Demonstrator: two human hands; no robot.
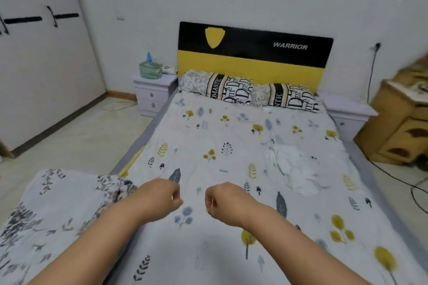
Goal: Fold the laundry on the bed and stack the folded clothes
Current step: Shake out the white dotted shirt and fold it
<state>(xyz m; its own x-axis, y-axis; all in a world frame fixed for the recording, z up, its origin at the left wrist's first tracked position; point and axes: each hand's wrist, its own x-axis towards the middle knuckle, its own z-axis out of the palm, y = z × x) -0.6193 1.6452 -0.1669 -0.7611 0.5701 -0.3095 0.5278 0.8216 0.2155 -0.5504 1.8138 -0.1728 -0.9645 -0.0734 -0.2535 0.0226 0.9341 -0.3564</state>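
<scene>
"WARRIOR" in white on the black-and-yellow headboard (254,53) at 12 o'clock, beside a yellow shield. "ROMANTIC", partly cut off, on the striped bands of two pillows (250,91) below it, among large black letters. Tiny "trees" printed on the leaf-patterned sheet (208,134) mid-bed.

Both hands out over the sheet near the foot of the bed, fingers curled under, gripping nothing that can be made out: left hand (159,196) at 7 o'clock, right hand (225,203) just beside it, a small gap between.

White laundry (294,169), crumpled and unfolded, on the bed at 3 o'clock, well apart from the right hand and untouched. Floral quilt (53,215) bunched at 8 o'clock, under the left forearm.

Nightstand (154,95) at 10 o'clock with a green basket (150,69) on top; wardrobe (41,65) at 9 o'clock; cardboard boxes (400,127) and cables (393,176) at 3 o'clock on the floor.
</scene>
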